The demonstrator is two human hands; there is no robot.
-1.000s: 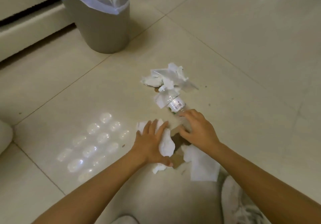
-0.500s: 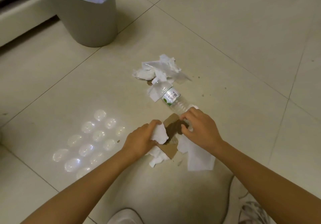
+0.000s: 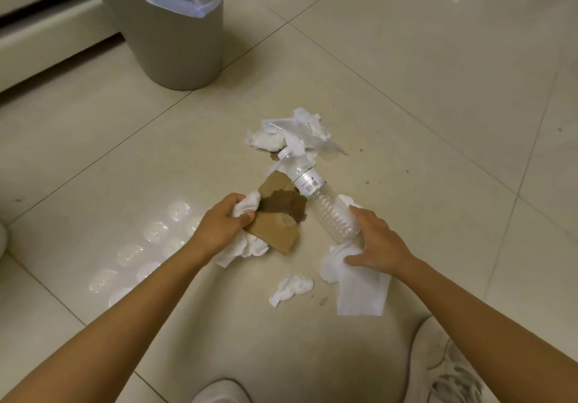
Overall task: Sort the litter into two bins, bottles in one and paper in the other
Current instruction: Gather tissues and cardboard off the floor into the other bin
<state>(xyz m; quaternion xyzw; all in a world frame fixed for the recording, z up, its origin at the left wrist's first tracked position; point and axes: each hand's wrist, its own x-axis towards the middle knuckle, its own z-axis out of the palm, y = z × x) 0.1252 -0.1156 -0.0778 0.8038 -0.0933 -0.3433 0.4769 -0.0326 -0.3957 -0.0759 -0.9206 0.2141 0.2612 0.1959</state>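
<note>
So we've got the left hand gripping a wad of white tissue together with a piece of brown cardboard that has a dark stain across its middle; the fingers are curled tight round both, with more tissue hanging out below the hand. The right hand is spread, fingers relaxed, lying against the lower end of the clear plastic bottle, thumb resting on a flat white paper sheet. Whether it's actually grasping the bottle, we can't tell. The bottle lies on its side on the tiled floor, cap pointing away from us toward a heap of crumpled paper and clear plastic wrap. A small crumpled tissue ball sits on the floor between the two arms. One grey bin with a bag liner stands up at the far left, well apart from the litter. Pale shoes poke in at the bottom.
</note>
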